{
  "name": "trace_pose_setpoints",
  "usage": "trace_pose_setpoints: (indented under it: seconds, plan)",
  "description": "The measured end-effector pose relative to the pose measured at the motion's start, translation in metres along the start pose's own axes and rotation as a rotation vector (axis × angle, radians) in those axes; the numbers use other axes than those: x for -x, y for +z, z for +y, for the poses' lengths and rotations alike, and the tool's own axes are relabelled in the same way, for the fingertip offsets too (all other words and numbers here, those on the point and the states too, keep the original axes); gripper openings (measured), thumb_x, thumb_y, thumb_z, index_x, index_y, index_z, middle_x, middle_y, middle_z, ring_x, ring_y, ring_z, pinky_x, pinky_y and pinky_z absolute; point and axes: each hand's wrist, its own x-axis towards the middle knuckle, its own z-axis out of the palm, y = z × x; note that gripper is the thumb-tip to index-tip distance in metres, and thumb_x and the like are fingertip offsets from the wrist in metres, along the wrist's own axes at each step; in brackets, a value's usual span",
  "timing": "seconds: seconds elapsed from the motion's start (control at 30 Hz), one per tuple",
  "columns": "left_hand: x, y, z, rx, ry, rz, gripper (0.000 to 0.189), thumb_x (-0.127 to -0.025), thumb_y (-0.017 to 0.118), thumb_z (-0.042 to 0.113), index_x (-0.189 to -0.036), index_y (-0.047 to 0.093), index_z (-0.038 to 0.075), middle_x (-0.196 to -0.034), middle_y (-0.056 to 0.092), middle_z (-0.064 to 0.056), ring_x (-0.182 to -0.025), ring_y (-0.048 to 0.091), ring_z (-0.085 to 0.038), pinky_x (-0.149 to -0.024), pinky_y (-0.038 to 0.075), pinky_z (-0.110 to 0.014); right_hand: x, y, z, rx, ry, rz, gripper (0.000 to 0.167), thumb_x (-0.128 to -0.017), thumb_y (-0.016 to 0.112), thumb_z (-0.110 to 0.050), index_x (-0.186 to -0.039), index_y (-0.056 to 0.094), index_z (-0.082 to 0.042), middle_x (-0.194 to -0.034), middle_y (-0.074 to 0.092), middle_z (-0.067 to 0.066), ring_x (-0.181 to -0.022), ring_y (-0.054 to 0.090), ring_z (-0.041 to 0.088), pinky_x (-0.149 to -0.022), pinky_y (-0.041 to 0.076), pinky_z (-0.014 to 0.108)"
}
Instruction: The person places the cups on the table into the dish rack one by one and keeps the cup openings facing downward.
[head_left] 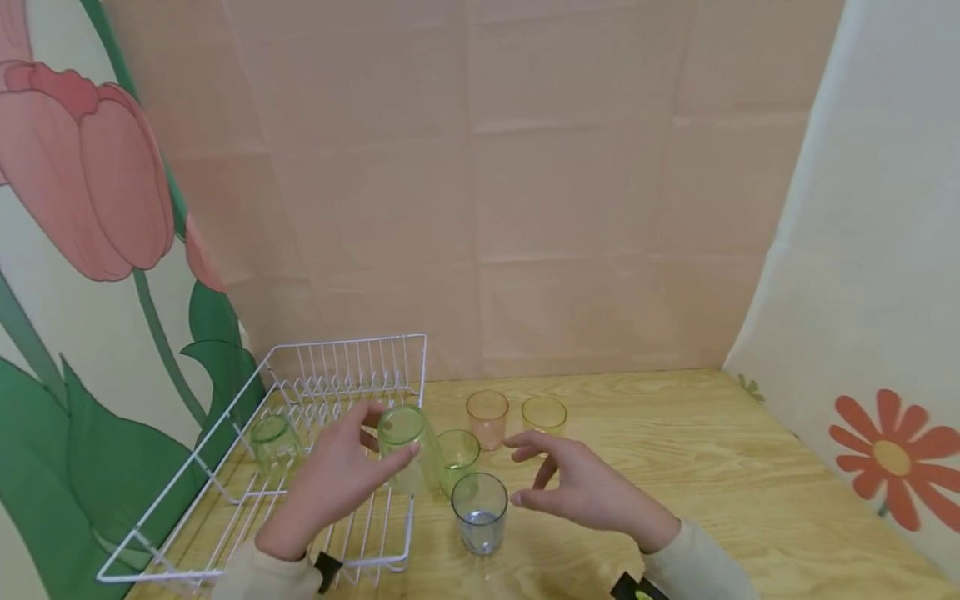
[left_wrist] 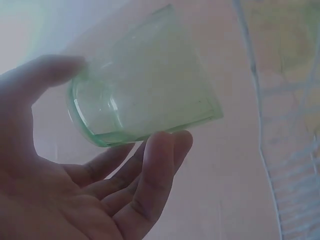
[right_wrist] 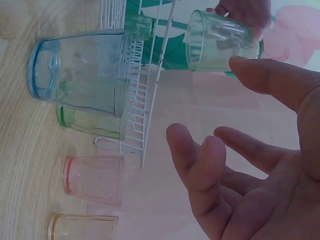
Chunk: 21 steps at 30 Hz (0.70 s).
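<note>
My left hand [head_left: 341, 467] grips a pale green glass [head_left: 408, 450], thumb on one side and fingers on the other. The left wrist view shows its thick base [left_wrist: 92, 120] towards my palm; the glass is upside down and tilted, above the right side of the rack. My right hand [head_left: 581, 483] holds nothing, its fingers loosely bent, just right of a bluish glass [head_left: 480, 517] upright on the table. Behind that glass stands a yellow-green glass [head_left: 459, 454]. Farther back are a pink glass [head_left: 487, 421] and a yellow glass [head_left: 545, 412], partly behind my right fingers.
A white wire dish rack [head_left: 408, 533] occupies the left of the wood-grain table [head_left: 720, 475]. Another green glass [head_left: 275, 446] sits inside it at the left. A plain pinkish sheet [head_left: 480, 208] hangs behind, with flower-printed sheets on both sides.
</note>
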Motion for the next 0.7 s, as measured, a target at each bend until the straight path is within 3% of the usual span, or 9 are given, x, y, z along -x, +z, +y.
trace_pose_setpoints:
  seconds: [0.17, 0.33, 0.5, 0.7]
  plan:
    - [-0.007, -0.03, -0.01, -0.086, -0.047, -0.009, 0.062, -0.084, 0.077, 0.046, -0.124, 0.058, 0.003, -0.118, 0.065, -0.012, -0.094, 0.065, -0.021, -0.067, 0.051, -0.033, -0.001, 0.0, 0.004, -0.012, 0.006, -0.009, 0.05, -0.089, 0.077, -0.029, -0.132, 0.059, -0.014, -0.124, 0.066, 0.013, -0.077, 0.063, 0.008, -0.061, 0.052, 0.027]
    - [-0.019, -0.051, -0.025, -0.123, -0.043, -0.042, 0.059, -0.086, 0.076, 0.041, -0.12, 0.055, -0.002, -0.111, 0.065, -0.017, -0.09, 0.065, -0.023, -0.068, 0.052, -0.035, -0.003, 0.0, 0.008, -0.007, 0.011, -0.024, 0.045, -0.09, 0.076, -0.027, -0.13, 0.061, -0.014, -0.124, 0.066, 0.013, -0.078, 0.063, 0.009, -0.059, 0.053, 0.028]
    - [-0.033, -0.061, -0.047, -0.196, -0.059, -0.06, 0.057, -0.087, 0.075, 0.041, -0.114, 0.055, -0.005, -0.102, 0.063, -0.018, -0.085, 0.061, -0.026, -0.072, 0.051, -0.042, -0.002, 0.0, 0.009, -0.006, 0.014, -0.024, 0.044, -0.091, 0.075, -0.028, -0.129, 0.061, -0.013, -0.124, 0.066, 0.013, -0.078, 0.063, 0.01, -0.059, 0.053, 0.028]
    - [-0.045, -0.063, -0.07, -0.23, -0.123, -0.097, 0.055, -0.088, 0.073, 0.042, -0.109, 0.051, -0.004, -0.09, 0.059, -0.015, -0.07, 0.053, -0.022, -0.059, 0.043, -0.035, -0.002, 0.001, 0.009, 0.01, 0.024, -0.023, 0.043, -0.091, 0.075, -0.031, -0.128, 0.062, -0.013, -0.124, 0.066, 0.012, -0.077, 0.062, 0.009, -0.058, 0.052, 0.027]
